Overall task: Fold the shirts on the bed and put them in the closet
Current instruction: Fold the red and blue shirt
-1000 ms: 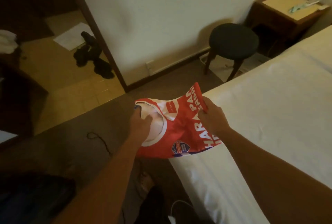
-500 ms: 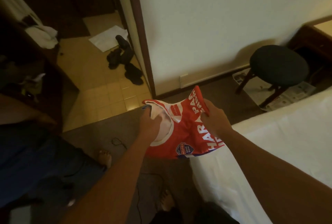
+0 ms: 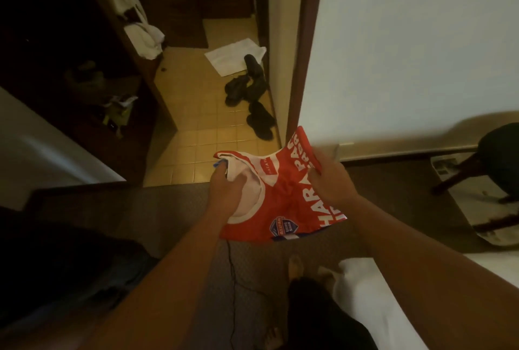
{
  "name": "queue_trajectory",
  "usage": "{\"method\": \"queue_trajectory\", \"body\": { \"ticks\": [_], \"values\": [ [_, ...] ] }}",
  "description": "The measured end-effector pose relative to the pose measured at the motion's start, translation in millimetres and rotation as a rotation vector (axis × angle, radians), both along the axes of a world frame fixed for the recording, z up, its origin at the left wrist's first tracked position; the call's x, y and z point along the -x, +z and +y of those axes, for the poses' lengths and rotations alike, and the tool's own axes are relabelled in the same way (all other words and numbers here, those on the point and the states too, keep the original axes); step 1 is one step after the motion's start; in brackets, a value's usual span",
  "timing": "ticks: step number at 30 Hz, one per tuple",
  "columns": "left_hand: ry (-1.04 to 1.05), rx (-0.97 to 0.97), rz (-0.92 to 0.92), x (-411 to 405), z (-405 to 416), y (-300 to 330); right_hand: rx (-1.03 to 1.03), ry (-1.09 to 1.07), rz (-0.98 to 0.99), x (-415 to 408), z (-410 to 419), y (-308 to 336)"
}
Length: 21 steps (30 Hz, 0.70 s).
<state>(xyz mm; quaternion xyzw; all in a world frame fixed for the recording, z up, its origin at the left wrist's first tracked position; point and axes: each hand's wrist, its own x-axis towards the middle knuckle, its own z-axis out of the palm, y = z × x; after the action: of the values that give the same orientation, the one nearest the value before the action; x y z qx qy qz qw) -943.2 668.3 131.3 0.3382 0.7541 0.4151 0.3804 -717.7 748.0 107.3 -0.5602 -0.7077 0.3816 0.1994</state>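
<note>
Far left of view: dark open closet (image 3: 92,74) with white cloth (image 3: 144,39) draped over its edge; contents too dim to identify. Moving right, tiled floor (image 3: 193,125) carried a white towel (image 3: 233,56) and dark shoes (image 3: 252,91) just beside the door frame (image 3: 304,49). Centre: folded red shirt (image 3: 283,195), white lettering and white collar, was held in the air over the carpet, clear of the bed. Left hand (image 3: 226,194) had fingers curled into the collar side, thumb on top; right hand (image 3: 328,178) pinched the opposite folded edge, fingers closed on the fabric. Shirt sagged between the two grips and its top corner stood up loosely, so judged light, soft and limp, with a smooth sports-type knit that may slide over itself. A fold in such cloth will likely not stay put unsupported; better hold would be under the bundle or across both folded edges, kept level until set on a shelf. Right: dark stool (image 3: 497,153) by the wall; white bed (image 3: 393,307) corner at lower right.
</note>
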Motion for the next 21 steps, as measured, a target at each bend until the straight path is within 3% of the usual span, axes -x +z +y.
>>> {"method": "queue_trajectory", "body": {
  "ticks": [21],
  "values": [
    [0.345, 0.036, 0.024, 126, 269, -4, 0.032, 0.295, -0.042, 153, 332, -1]
  ]
}}
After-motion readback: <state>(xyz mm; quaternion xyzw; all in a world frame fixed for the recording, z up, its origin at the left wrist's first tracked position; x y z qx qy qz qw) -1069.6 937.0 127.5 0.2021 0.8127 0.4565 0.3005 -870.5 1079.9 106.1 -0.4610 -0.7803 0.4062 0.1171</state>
